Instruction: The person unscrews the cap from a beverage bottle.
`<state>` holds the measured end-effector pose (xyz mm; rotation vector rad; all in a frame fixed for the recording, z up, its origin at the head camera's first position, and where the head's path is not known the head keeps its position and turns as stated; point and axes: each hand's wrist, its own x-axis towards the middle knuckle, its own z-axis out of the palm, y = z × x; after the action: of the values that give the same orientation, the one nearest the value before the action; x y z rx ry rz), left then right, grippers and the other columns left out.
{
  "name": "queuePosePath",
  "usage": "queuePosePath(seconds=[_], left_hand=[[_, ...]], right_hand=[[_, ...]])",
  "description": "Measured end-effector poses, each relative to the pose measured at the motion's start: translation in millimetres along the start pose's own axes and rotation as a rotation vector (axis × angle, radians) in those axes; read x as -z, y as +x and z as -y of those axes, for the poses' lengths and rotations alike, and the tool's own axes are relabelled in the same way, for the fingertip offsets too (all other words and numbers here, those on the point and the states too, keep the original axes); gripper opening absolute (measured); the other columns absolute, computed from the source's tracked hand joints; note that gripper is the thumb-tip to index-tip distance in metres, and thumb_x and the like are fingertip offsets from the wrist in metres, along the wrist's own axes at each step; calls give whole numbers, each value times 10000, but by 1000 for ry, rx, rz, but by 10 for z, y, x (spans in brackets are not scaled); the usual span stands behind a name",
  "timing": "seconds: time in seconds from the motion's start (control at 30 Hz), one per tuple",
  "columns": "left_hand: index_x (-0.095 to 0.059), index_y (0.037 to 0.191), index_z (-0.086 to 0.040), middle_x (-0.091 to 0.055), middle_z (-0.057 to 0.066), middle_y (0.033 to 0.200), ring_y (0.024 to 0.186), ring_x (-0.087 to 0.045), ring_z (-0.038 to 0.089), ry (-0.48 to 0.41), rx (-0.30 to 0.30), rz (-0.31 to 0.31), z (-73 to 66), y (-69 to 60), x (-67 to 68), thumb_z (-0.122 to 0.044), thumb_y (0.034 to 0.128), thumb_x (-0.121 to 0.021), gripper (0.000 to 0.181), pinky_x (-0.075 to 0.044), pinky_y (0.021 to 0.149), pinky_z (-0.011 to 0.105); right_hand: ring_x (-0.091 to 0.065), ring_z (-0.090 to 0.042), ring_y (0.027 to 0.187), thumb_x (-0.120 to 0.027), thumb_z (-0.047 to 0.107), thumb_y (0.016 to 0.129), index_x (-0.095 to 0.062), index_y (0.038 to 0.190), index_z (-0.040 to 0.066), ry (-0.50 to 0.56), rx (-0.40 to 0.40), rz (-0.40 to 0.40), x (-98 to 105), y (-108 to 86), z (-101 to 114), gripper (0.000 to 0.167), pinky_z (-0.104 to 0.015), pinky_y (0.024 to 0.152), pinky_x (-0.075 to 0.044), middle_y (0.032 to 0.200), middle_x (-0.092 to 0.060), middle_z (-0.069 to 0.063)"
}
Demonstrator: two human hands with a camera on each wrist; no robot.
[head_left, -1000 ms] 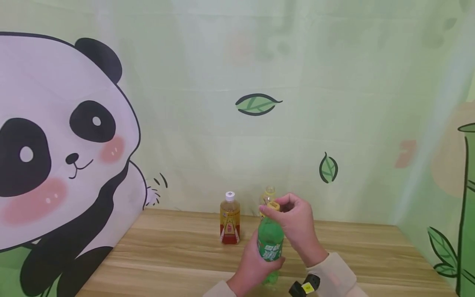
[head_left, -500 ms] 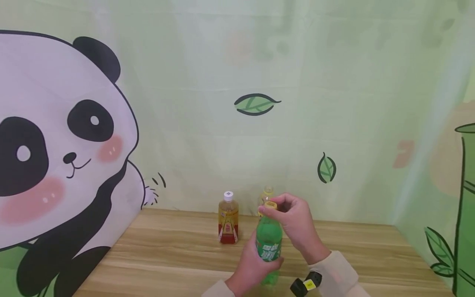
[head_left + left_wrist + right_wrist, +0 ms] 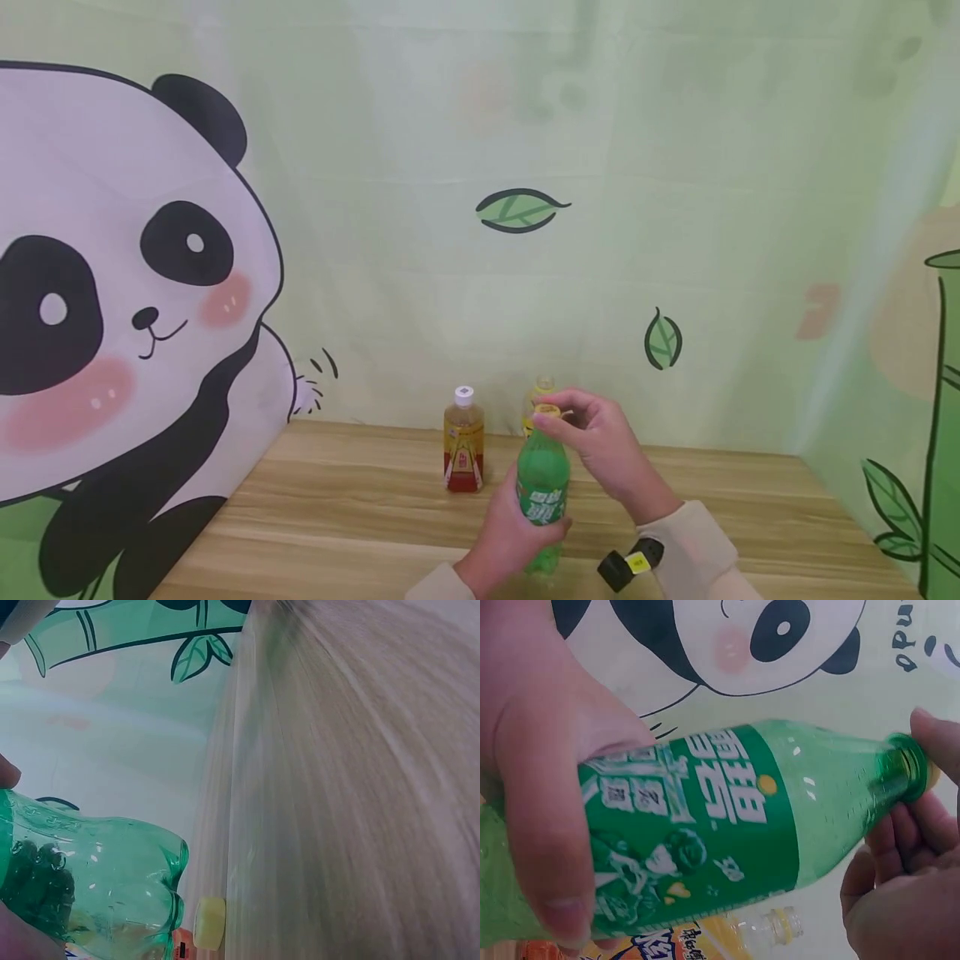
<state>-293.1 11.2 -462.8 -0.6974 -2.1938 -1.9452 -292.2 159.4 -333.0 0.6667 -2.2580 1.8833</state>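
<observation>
My left hand [image 3: 517, 529] grips a green plastic soda bottle [image 3: 543, 475] around its label and holds it upright above the table. At its mouth, my right hand [image 3: 600, 429] pinches a yellow cap [image 3: 547, 411] between thumb and fingers. In the right wrist view the bottle's neck [image 3: 889, 772] shows, the cap mostly covered by the fingertips. An open-mouthed bottle [image 3: 545, 386] with a yellow label stands behind, partly hidden by the right hand. To the left stands a tea-coloured bottle [image 3: 463, 454] with a white cap.
Another yellow cap [image 3: 210, 924] rests on the wooden table [image 3: 337, 500], seen in the left wrist view. A backdrop cloth [image 3: 390, 275] with a printed panda hangs behind the table. A black wrist device [image 3: 632, 564] sits by the right sleeve.
My right hand has turned slightly at the cap, its wrist and sleeve shifting to the right. The left hand keeps its grip, and the standing bottles have not moved.
</observation>
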Motion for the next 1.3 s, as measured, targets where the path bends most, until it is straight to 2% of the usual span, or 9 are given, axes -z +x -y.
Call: queuePosePath(seconds=[0.2, 0.37, 0.43, 0.53, 0.63, 0.73, 1.03, 1.3], left_hand=[[-490, 1335, -172, -673, 15, 1127, 999, -651, 107, 4, -1, 8, -1, 9, 10, -129, 763, -859, 682, -553, 895, 265], [-489, 1331, -180, -673, -1, 1131, 997, -654, 107, -1, 10, 17, 1, 18, 13, -138, 765, -852, 674, -555, 896, 261], [-491, 1329, -178, -673, -3, 1126, 994, -654, 106, 0, 13, 15, 6, 18, 12, -132, 762, -853, 674, -555, 893, 260], [-486, 1342, -184, -673, -9, 1132, 995, -655, 107, 10, 19, 16, 7, 17, 9, -148, 766, -857, 686, -553, 897, 263], [-489, 1340, -202, -673, -28, 1134, 990, -657, 98, 23, 29, 14, 5, 14, 3, -152, 773, -858, 678, -552, 898, 257], [-499, 1324, -201, -675, -31, 1126, 980, -658, 103, 27, 37, 11, 3, 17, -4, -150, 770, -859, 662, -553, 889, 257], [-486, 1343, -208, -671, -25, 1153, 1019, -648, 118, 3, 77, 22, -21, 18, -3, -145, 782, -855, 674, -543, 892, 266], [-487, 1340, -203, -673, -28, 1163, 1030, -647, 105, 30, 58, 12, -16, 10, -14, -169, 783, -855, 669, -543, 916, 264]], right_hand=[[-681, -146, 1051, -670, 214, 998, -683, 1248, 54, -1, 23, 95, 74, 19, -30, 297, -283, 858, -584, 1247, -668, -27], [-612, -159, 1236, -663, 238, 1004, -701, 1240, 91, -19, 41, 93, 83, 26, -60, 281, -299, 929, -565, 1306, -659, -55], [-620, -159, 1228, -674, 241, 997, -710, 1230, 96, -21, 39, 75, 78, 25, -71, 277, -296, 919, -569, 1300, -668, -57], [-681, -174, 1104, -723, 239, 961, -717, 1213, 90, -6, 17, 36, 60, 22, -82, 292, -302, 858, -593, 1276, -682, -82], [-700, -190, 937, -793, 232, 901, -711, 1178, 59, 10, -23, -30, 21, 18, -73, 337, -294, 781, -601, 1214, -698, -104], [-672, -201, 878, -852, 228, 839, -692, 1114, 29, 13, -49, -115, -30, 13, -40, 375, -275, 741, -588, 1106, -719, -89], [-582, -225, 771, -924, 265, 751, -681, 996, 33, -40, -77, -301, -128, -31, 47, 416, -240, 602, -508, 892, -663, -37], [-550, -201, 766, -948, 336, 710, -662, 960, 53, -96, -87, -344, -169, -48, 77, 473, -250, 613, -502, 908, -628, -35]])
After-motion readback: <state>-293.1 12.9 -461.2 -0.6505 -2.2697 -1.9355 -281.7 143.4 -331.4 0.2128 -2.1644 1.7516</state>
